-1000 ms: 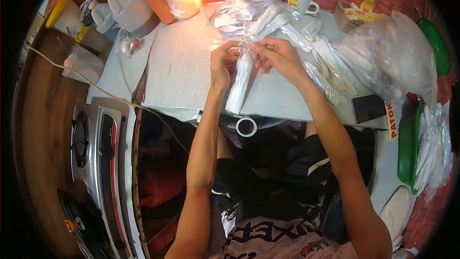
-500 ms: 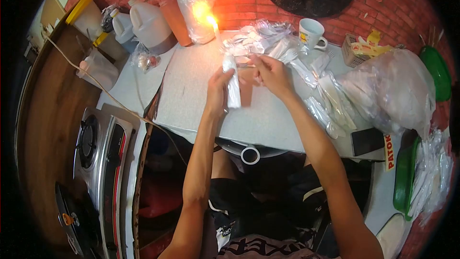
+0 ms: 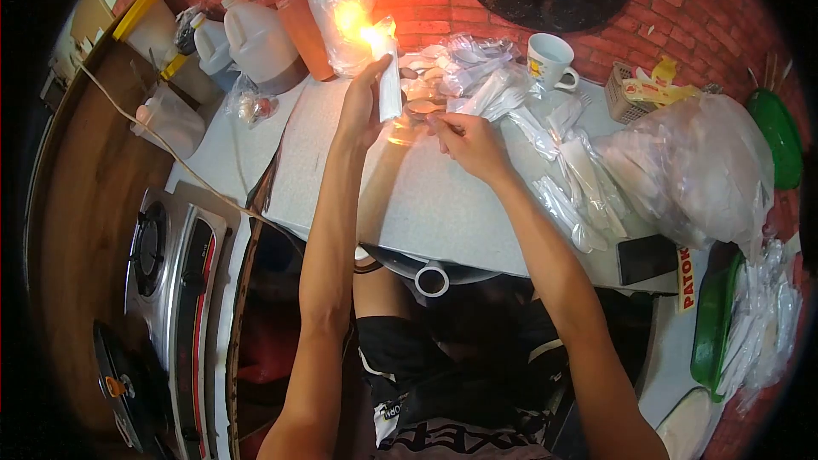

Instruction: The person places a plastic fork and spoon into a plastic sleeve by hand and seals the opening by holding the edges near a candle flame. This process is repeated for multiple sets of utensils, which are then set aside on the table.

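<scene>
My left hand (image 3: 365, 98) is closed around a narrow packet of white plastic cutlery in clear wrap (image 3: 389, 95). It holds the packet upright, its upper end at the bright candle flame (image 3: 376, 34); glare hides the candle and that end. My right hand (image 3: 467, 143) is lower and to the right, its thumb and fingers pinched at a spoon (image 3: 423, 106) whose bowl points left. Most of the spoon's handle is hidden. Just beyond both hands lies a pile of plastic spoons and forks (image 3: 477, 64), some loose and some wrapped.
A mug (image 3: 550, 61) stands behind the pile. Wrapped cutlery packets (image 3: 571, 175), a large plastic bag (image 3: 703, 162) and a dark phone-like slab (image 3: 648, 257) lie to the right. Jugs (image 3: 260, 43) stand back left, with a gas stove (image 3: 175, 281) nearer.
My left hand has moved up and left, bringing the packet's top to the flame, which looks larger. My right hand has shifted slightly left and toward me.
</scene>
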The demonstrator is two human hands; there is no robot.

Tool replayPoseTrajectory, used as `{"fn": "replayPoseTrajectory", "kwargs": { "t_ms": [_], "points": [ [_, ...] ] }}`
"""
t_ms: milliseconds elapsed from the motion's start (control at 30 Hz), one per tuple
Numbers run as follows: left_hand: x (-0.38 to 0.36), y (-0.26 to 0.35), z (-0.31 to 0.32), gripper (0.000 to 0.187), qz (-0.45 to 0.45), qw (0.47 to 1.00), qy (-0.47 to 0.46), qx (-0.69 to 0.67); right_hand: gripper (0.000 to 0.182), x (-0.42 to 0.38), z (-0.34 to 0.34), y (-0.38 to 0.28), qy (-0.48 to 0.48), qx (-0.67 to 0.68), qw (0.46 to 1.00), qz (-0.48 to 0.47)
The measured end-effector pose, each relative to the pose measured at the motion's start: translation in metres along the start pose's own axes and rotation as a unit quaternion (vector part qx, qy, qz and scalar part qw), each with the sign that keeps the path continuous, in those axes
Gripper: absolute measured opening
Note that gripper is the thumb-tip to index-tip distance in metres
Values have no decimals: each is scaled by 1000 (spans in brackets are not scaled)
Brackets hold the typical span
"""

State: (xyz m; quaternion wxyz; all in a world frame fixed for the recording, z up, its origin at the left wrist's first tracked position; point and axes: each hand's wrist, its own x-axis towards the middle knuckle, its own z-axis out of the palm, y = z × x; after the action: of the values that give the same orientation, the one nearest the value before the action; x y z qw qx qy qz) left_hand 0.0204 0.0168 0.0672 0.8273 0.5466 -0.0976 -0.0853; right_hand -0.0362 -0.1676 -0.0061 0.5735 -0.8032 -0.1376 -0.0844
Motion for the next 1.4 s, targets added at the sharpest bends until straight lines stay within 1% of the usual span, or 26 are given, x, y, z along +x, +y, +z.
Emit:
{"fn": "replayPoseTrajectory", "kwargs": {
  "t_ms": [67, 133, 167, 233, 267, 467, 533, 567, 633, 767, 833, 867, 933, 1167, 1233, 1400],
  "points": [
    [3, -2, -5, 36, -4, 1000, 3, -17, 47, 0, 1, 2, 0, 1, 1000, 1],
    [5, -4, -12, 39, 2, 999, -48, -7, 45, 1, 2, 5, -8, 10, 1000, 7],
    [6, -7, -13, 39, 1, 999, -49, -7, 45, 2, 1, 6, -8, 9, 1000, 8],
    [1, -6, -6, 37, -4, 1000, -8, -20, 43, 1, 1, 5, -13, 1, 1000, 15],
    [1, -6, -6, 37, -4, 1000, -8, -20, 43, 1, 1, 5, -13, 0, 1000, 16],
    [7, -10, -17, 36, 0, 999, -19, -29, 42, 2, 1, 7, -17, -5, 1000, 8],
    [8, -9, -21, 39, 8, 998, -50, -23, 41, 1, 1, 2, -15, -7, 1000, 17],
    [8, -10, -21, 39, 7, 998, -49, -23, 41, 1, 2, 3, -15, -6, 1000, 17],
    [5, -9, -16, 36, 4, 1000, -15, -21, 51, 2, 5, 6, 11, 20, 1000, -17],
    [5, -9, -22, 36, 11, 1000, -14, -17, 50, 3, 4, 9, 11, 25, 1000, -14],
    [5, -9, -28, 40, 16, 999, -39, -11, 42, 3, 1, 8, -21, -15, 1000, 8],
    [5, -10, -31, 40, 16, 999, -38, -11, 42, 3, 2, 7, -22, -15, 1000, 8],
    [4, -10, -34, 40, 15, 1000, -25, 0, 49, 1, 2, 3, 6, -6, 1000, -5],
    [0, -9, -37, 38, 10, 1000, -19, -8, 46, 0, 3, 3, 9, -8, 1000, -7],
    [-1, -8, -37, 38, 7, 1000, 5, -3, 46, 1, 4, 4, 18, -14, 999, -22],
    [-3, -7, -41, 38, 2, 1000, 12, 1, 46, 3, 4, 9, 12, -19, 1000, -19]
  ]
}}
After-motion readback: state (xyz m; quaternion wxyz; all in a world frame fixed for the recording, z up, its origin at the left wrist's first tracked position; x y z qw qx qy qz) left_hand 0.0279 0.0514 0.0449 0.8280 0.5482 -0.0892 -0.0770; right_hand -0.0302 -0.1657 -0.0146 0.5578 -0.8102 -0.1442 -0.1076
